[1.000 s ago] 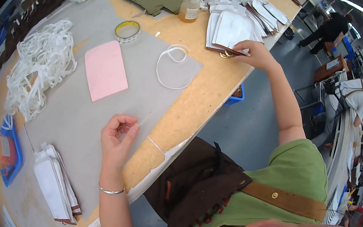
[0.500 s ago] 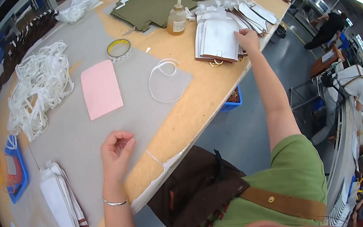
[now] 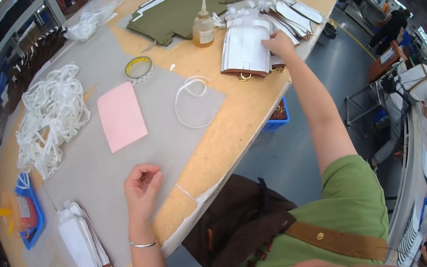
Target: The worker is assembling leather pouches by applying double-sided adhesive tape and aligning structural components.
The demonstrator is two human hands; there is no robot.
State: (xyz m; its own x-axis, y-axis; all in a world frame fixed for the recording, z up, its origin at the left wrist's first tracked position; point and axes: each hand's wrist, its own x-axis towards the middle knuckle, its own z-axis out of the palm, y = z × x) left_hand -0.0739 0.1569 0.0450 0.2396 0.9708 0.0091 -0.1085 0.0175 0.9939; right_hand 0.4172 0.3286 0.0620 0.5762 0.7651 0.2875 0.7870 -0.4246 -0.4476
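My right hand (image 3: pixel 279 45) reaches to the far right of the table. Its fingers are pinched at the right edge of a white panel with a brown lower edge (image 3: pixel 246 47), on top of a stack of similar pieces. Gold-coloured rings (image 3: pixel 245 76) stick out below the stack. My left hand (image 3: pixel 143 186) hovers over the grey mat near the table's front edge. Its fingers are curled and the thumb meets the index finger; anything between them is too small to make out. A pink rectangular piece (image 3: pixel 122 117) and a loop of white cord (image 3: pixel 179 103) lie beyond it.
A bottle of amber liquid (image 3: pixel 203 31) with a pointed nozzle stands beside the stack. A tape roll (image 3: pixel 139 69), tangled white strips (image 3: pixel 52 115), olive sheets (image 3: pixel 175 16), a blue tray (image 3: pixel 36 229) and another white-and-brown bundle (image 3: pixel 81 242) lie around. The table's edge (image 3: pixel 220 179) runs diagonally.
The view has shifted slightly. My right hand has moved a little left along the stack's edge. My left hand stays in about the same place with its fingers still curled.
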